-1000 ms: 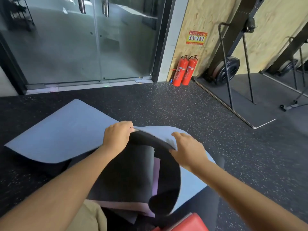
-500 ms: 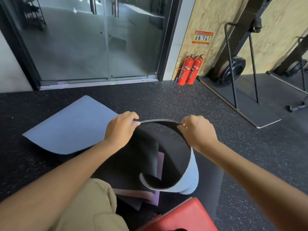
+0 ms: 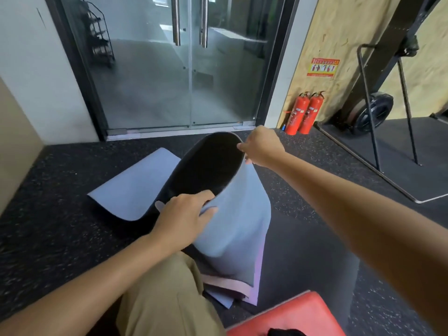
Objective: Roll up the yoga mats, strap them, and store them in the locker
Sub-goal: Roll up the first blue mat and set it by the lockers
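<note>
Holding a blue mat (image 3: 240,219) with both hands, the person lifts its near part off the dark speckled floor (image 3: 60,190). The mat bends into a wide open loop, so its black underside faces inward and the blue side faces outward. The left hand (image 3: 184,219) grasps the near edge of the loop, with the fingers curled over the edge and the thumb on the blue outer side. The right hand (image 3: 261,146) is stretched forward and pinches the far edge of the loop between thumb and fingers. The far end of the mat lies flat on the floor to the left, with one corner a little curled. Under the lifted part lies a pink mat (image 3: 232,286), partly covered, and its edge shows near the person's knee in beige trousers (image 3: 167,299). A red pad (image 3: 291,314) is at the bottom right. Ahead stands a glass door (image 3: 189,69), and two red fire extinguishers (image 3: 304,112) stand just beside it against a wooden wall (image 3: 339,32).
</note>
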### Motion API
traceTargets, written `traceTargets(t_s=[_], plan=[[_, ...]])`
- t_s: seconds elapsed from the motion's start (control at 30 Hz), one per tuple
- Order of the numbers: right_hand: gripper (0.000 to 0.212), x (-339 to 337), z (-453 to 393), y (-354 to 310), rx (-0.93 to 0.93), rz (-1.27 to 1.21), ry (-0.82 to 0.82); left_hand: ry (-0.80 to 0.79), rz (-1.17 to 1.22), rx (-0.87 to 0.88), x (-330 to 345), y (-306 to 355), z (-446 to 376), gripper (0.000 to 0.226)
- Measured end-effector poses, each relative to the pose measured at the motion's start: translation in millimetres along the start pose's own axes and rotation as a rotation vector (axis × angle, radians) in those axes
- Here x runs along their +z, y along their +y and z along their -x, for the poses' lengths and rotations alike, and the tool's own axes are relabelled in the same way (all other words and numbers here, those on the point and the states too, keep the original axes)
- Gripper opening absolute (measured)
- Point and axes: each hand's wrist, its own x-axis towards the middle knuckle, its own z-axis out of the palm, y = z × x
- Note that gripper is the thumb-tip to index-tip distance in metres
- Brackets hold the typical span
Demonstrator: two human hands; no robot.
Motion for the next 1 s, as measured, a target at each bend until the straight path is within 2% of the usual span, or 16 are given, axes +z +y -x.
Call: traceTargets(t_s=[0.13, 0.27, 0.37, 0.47, 0.57, 0.63, 0.73, 0.83, 0.9, 1.0], plan=[[0.056, 10.1, -1.0, -34.2, -0.084, -0.159, -0.024, 0.178, 0.115, -0.167, -29.4, -20.4, -13.1, 0.008], [0.046, 21.8, 40.3, -54.4, -0.234, -0.224, -0.056, 0.316, 0.215, -0.259, -66.5, -44.6, -36.6, 0.008], [0.047, 37.0, 77.6, -48.1, -0.347, -0.221, -0.047, 0.396, 0.315, -0.29, -96.3, -49.4, -57.1, 0.019], [0.052, 53.8, 109.2, -40.9, -0.469, -0.13, 0.031, 0.508, 0.432, -0.377, -130.3, -55.7, -72.1, 0.029], [0.081, 69.7, 121.4, -34.2, -0.574, 0.049, 0.128, 0.586, 0.583, -0.458, -163.4, -54.7, -74.3, 0.014], [0.1, 77.0, 116.8, -33.6, -0.582, 0.175, 0.185, 0.62, 0.662, -0.499, -182.5, -55.9, -70.6, 0.015], [0.114, 78.3, 100.3, -43.8, -0.543, 0.304, 0.244, 0.692, 0.745, -0.556, -207.0, -64.5, -63.0, 0.022], [0.128, 79.8, 84.1, -57.3, -0.542, 0.404, 0.299, 0.741, 0.8, -0.63, -226.1, -68.9, -45.7, 0.016], [0.128, 83.2, 76.3, -68.8, -0.585, 0.41, 0.352, 0.77, 0.828, -0.662, -235.6, -72.9, -30.5, 0.018], [0.112, 81.6, 67.3, -90.6, -0.681, 0.368, 0.463, 0.783, 0.84, -0.71, -247.4, -89.2, -6.1, 0.028]])
